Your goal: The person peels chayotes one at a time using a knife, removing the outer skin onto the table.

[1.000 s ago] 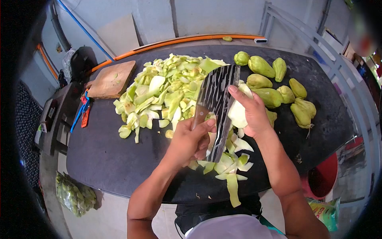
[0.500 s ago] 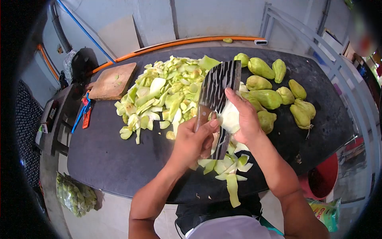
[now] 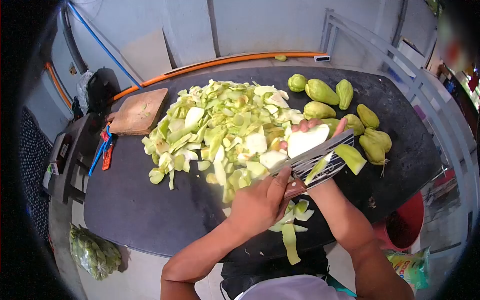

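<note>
So the left hand (image 3: pixel 260 202) has its fingers wrapped tight round the brown handle (image 3: pixel 295 189) of a broad cleaver (image 3: pixel 302 165), thumb up near where the blade starts; the blade points up and off to the right, crossing in front of the other wrist; the right hand (image 3: pixel 307 124) sits just past it, cupped round a pale peeled chayote (image 3: pixel 307 141), fingers curled over the far side and thumb sticking up on the right, palm mostly hidden; the chayote is right by the blade's upper edge, though I can't tell if they actually touch; one chunky green peel (image 3: pixel 350 158) shows over the blade near its tip and a thinner slice (image 3: pixel 318 168) shows closer to the handle; no way to say how firmly either one's stuck on; left of the chayote there's a big messy heap of peelings (image 3: pixel 220 117) on the dark table (image 3: pixel 135 200), plus a few scraps near the front edge with one long strip (image 3: pixel 290 242) pointing at the person; a loose bunch of green unpeeled chayotes (image 3: pixel 322 91) lies right of the heap, beyond the cleaver; over on the far left there's a wooden board (image 3: pixel 139 112) with a red tool (image 3: pixel 107 157) near it; a red bucket (image 3: pixel 407 220) stands below the table's right side.
</note>
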Demonstrator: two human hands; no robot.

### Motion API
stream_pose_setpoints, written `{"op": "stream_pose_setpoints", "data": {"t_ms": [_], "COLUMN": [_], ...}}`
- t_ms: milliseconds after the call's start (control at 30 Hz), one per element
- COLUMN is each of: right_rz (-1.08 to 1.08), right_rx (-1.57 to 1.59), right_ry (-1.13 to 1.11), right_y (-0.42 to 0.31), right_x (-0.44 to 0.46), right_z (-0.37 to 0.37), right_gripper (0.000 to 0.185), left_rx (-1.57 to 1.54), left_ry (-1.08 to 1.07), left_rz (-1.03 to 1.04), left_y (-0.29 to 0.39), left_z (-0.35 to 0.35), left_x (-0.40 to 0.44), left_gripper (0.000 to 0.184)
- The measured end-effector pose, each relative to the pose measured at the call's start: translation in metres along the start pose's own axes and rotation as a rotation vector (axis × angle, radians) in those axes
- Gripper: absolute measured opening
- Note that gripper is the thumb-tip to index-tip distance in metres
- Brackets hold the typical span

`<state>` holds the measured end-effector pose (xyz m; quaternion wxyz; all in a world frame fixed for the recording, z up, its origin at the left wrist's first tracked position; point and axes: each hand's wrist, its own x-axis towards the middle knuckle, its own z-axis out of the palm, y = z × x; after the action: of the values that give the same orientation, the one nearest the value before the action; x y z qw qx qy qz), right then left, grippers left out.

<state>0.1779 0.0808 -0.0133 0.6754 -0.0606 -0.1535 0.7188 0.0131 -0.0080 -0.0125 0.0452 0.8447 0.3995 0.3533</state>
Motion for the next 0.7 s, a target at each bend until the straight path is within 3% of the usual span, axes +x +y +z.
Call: {"op": "stream_pose_setpoints", "data": {"t_ms": [433, 700], "right_rz": [-0.194, -0.183], "right_rx": [-0.087, -0.091], "right_ry": [-0.034, -0.144], "right_y": [-0.004, 0.003], "right_x": [0.007, 0.01], "right_z": [-0.001, -0.011], "right_gripper": [0.066, 0.065], "left_rx": [0.063, 0.096], "left_ry": [0.016, -0.001], "left_rz": [0.069, 0.068], "left_y": [0.004, 0.002], "left_z": [-0.001, -0.001], "left_x": [0.0, 0.001], "left_gripper": [0.064, 0.065]}}
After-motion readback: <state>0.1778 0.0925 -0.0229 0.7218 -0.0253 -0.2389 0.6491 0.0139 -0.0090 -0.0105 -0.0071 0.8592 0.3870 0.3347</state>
